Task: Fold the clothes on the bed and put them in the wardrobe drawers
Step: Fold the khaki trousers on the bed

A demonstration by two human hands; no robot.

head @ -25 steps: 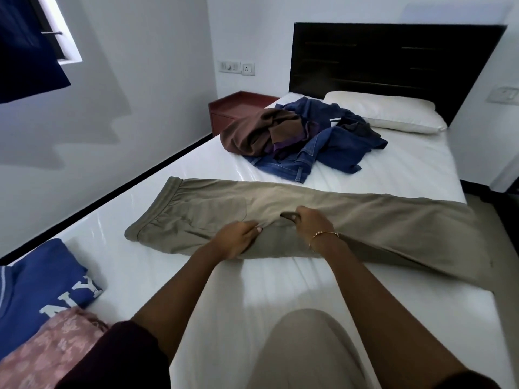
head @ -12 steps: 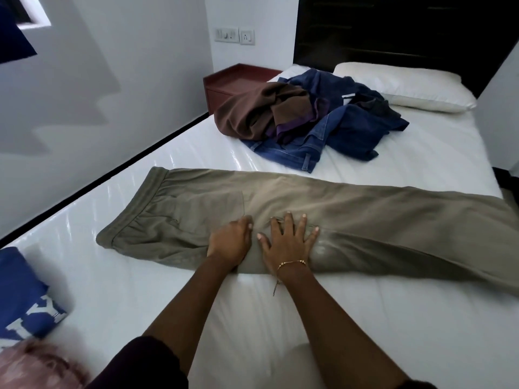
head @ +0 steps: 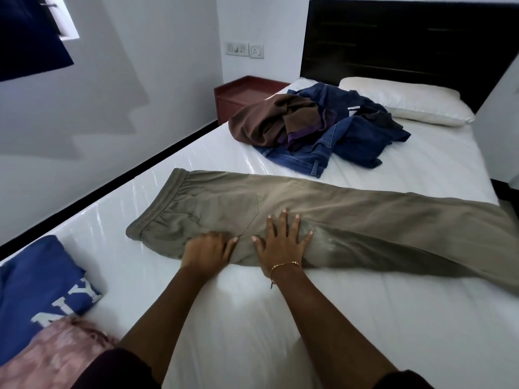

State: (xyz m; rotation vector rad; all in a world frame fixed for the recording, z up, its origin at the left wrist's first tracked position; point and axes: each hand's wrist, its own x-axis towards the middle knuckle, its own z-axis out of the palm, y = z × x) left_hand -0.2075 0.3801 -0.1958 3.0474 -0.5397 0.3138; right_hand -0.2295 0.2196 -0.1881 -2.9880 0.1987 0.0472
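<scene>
Trousers (head: 323, 209) lengthwise across bed (head: 252, 318), waistband left | both hands flat, gripping nothing

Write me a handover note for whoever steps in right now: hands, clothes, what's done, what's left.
Left hand and right hand both rest flat on the khaki trousers, laid lengthwise across the bed, holding nothing.
Unfolded pile sits near the pillow.
Blue NY top and pink garment lie at the near left, apparently folded.
Left: fold trousers, fold pile, take everything to the drawers, not in view.
</scene>
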